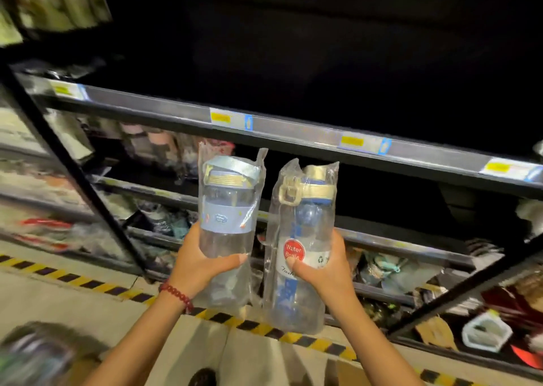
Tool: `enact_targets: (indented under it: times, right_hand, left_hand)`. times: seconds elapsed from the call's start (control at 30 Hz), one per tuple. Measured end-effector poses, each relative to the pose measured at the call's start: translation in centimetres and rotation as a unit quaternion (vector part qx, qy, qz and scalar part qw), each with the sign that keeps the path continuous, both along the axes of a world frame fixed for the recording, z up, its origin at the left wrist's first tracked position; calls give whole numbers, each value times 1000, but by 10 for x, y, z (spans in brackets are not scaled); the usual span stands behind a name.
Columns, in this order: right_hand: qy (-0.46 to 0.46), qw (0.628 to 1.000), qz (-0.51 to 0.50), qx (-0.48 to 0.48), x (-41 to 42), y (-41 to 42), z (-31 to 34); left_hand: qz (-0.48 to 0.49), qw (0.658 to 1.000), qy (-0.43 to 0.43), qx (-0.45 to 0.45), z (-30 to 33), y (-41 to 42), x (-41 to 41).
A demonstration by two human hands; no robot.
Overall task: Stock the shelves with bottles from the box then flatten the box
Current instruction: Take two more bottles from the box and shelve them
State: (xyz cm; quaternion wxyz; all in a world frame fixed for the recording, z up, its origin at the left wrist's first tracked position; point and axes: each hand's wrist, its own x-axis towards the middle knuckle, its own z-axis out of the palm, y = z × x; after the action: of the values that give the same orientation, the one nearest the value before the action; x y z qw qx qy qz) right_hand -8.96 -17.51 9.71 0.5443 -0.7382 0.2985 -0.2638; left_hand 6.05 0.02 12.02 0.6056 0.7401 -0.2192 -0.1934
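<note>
Upright, each bottle (pixel 226 227) sits wrapped by fingers (pixel 232 261) — thumbs frontward

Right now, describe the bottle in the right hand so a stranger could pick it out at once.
In front of the dark metal shelving, two plastic-wrapped clear bottles are held up side by side. The right hand grips the clear bottle with the cream strap lid. Only it carries a round red "Water Bottle" sticker.
</note>
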Motion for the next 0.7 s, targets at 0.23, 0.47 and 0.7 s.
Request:
enact_targets:
  times: [0.23, 0.47, 0.7]
  right_hand:
    - [41, 997, -18, 59, 70, 2, -36]
    - [55, 989, -106, 86, 131, -10, -70]
    - [44, 984, -165, 54, 168, -48, -95]
  left_hand:
    - [-41, 995, 92, 11, -39, -10, 81]
    - [-70, 991, 111, 20, -85, -47, 152]
    - [-83, 984, 155, -8, -105, -98, 189]
